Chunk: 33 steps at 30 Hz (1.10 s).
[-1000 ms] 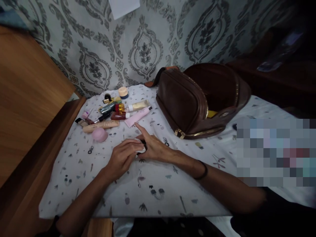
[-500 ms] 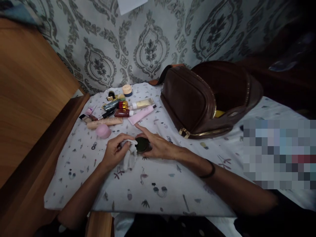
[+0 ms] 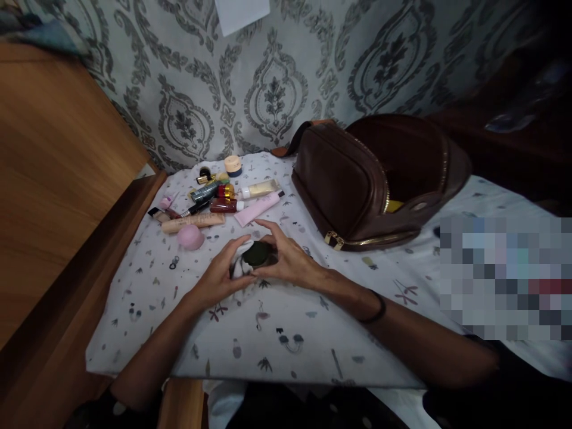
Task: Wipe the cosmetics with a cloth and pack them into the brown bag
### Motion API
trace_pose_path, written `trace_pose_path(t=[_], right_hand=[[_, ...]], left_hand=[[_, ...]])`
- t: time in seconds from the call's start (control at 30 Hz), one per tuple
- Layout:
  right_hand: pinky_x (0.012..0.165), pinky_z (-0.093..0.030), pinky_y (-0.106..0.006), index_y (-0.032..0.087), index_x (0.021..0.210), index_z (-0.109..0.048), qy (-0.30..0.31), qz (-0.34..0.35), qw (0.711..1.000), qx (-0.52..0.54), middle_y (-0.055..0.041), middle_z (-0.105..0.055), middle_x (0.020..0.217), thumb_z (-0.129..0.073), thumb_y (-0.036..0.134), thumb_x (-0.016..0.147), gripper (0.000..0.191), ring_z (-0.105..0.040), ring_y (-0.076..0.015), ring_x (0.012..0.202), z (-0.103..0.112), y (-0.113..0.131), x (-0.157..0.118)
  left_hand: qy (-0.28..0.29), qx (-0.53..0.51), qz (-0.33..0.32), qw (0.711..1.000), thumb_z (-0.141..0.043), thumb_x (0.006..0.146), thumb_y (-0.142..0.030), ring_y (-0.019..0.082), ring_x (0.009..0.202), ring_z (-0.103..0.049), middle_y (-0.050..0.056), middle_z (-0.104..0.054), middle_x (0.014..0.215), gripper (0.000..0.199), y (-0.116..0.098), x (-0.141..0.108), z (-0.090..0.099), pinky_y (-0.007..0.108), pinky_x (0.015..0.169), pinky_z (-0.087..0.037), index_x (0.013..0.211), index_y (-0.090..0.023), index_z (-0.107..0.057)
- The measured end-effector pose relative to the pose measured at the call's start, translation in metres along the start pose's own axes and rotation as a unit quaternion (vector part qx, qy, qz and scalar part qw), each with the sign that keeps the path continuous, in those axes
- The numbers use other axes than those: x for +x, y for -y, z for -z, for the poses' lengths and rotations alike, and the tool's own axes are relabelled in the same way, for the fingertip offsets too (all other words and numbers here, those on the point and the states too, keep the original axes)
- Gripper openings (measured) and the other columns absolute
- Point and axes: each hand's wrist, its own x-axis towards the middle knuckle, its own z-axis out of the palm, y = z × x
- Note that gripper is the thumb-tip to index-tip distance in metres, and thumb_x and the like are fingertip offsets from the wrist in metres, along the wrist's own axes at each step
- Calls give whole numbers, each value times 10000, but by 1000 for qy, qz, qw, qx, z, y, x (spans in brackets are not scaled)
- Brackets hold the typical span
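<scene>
Between my two hands is a small dark green jar [image 3: 255, 254], its round top facing up toward me. My right hand [image 3: 290, 259] curves round the jar's right side, thumb and fingers closed on it. From the left, my left hand [image 3: 223, 265] presses a crumpled white cloth [image 3: 242, 267] against the jar's side. Just beyond the hands lie a pink tube [image 3: 257, 209] with a dark cap and a pink egg-shaped makeup sponge [image 3: 190, 237]. The jar's lower part is hidden by fingers and cloth.
Several cosmetics lie behind, among them a peach tube [image 3: 193, 223], a dark red bottle [image 3: 223, 205], a cream tube [image 3: 259, 189] and a small jar [image 3: 233, 166]. An unzipped brown bag [image 3: 339, 179] stands at right. A wooden panel [image 3: 58, 155] borders the left.
My left hand has moved from pinching the hanging cloth to wrapping it round the jar's left side. My right hand keeps its grip, and the view has shifted slightly.
</scene>
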Motion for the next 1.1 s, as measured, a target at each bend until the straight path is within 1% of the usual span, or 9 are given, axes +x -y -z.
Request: trace_pose_path(t=[0.07, 0.13, 0.27, 0.4, 0.53, 0.6, 0.77, 0.93, 1.1], right_hand=[[818, -514, -350, 203, 1373, -350, -10, -13, 1000, 21, -45, -661, 970, -816, 296, 667, 851, -657, -228, 932, -1, 0, 1], [804, -522, -344, 204, 1243, -418, -27, -24, 999, 37, -43, -663, 967, -824, 313, 662, 717, -662, -219, 905, -1, -2, 2], [774, -527, -331, 199, 1045, -496, -67, -29, 996, 42, -53, -655, 994, -844, 376, 633, 569, -657, -212, 890, -3, -4, 4], [756, -524, -310, 192, 997, -564, -73, 5, 995, 70, -37, -677, 951, -821, 391, 672, 460, -650, -191, 862, -3, -4, 5], [756, -524, -310, 186, 1058, -617, -86, 8, 995, 55, -57, -679, 979, -800, 391, 720, 436, -639, -200, 880, -4, -5, 4], [762, -528, -317, 186, 1093, -628, -101, 7, 994, 35, -77, -663, 1029, -792, 380, 739, 435, -634, -211, 912, -4, -7, 3], [803, -537, -355, 204, 1122, -664, -106, 7, 994, -23, -71, -610, 1017, -818, 310, 714, 449, -617, -227, 941, -5, -13, 5], [827, -544, -368, 205, 1181, -662, -75, 12, 995, -61, -58, -581, 1011, -796, 233, 710, 491, -609, -216, 919, -4, -11, 4], [846, -556, -364, 238, 1320, -588, -30, 68, 992, -104, -73, -547, 1124, -701, 183, 771, 563, -606, -215, 966, -6, -8, -2]], left_hand=[[1, -2, 7, 1000, -698, 840, -326, 294, 1353, -464, 110, -473, 1488, 735, 0, 0, 2, 409, 1122, -382, 1490, -231, -367], [-2, 3, 30, 1000, -645, 864, -295, 278, 1249, -548, 104, -531, 1432, 702, 0, 0, 3, 385, 1054, -436, 1500, -213, -361], [-38, 5, 92, 995, -570, 885, -280, 206, 872, -637, 39, -691, 1056, 554, -2, 0, 3, 303, 790, -503, 1418, -177, -460], [-90, -32, 95, 991, -590, 870, -287, 178, 817, -605, 7, -669, 909, 332, -2, 1, 0, 262, 724, -469, 1181, -172, -571], [-100, -6, 95, 990, -608, 880, -319, 142, 676, -559, -27, -646, 773, 199, -3, 1, -1, 238, 626, -427, 1032, -193, -631], [-111, 12, 69, 991, -607, 892, -317, 149, 696, -590, -10, -676, 803, 175, -3, 1, -1, 247, 646, -452, 1007, -196, -662], [-128, 76, -69, 987, -563, 939, -244, 182, 911, -655, 55, -693, 962, 189, -4, -1, -4, 290, 806, -517, 1066, -204, -697], [-138, 161, -159, 964, -513, 958, -139, 151, 912, -646, 74, -655, 1023, 259, -9, -3, -4, 255, 776, -523, 1143, -212, -679], [-148, 248, -233, 929, -510, 953, -119, 165, 900, -619, 84, -639, 1000, 249, -16, -4, -6, 240, 703, -510, 1122, -204, -673]])
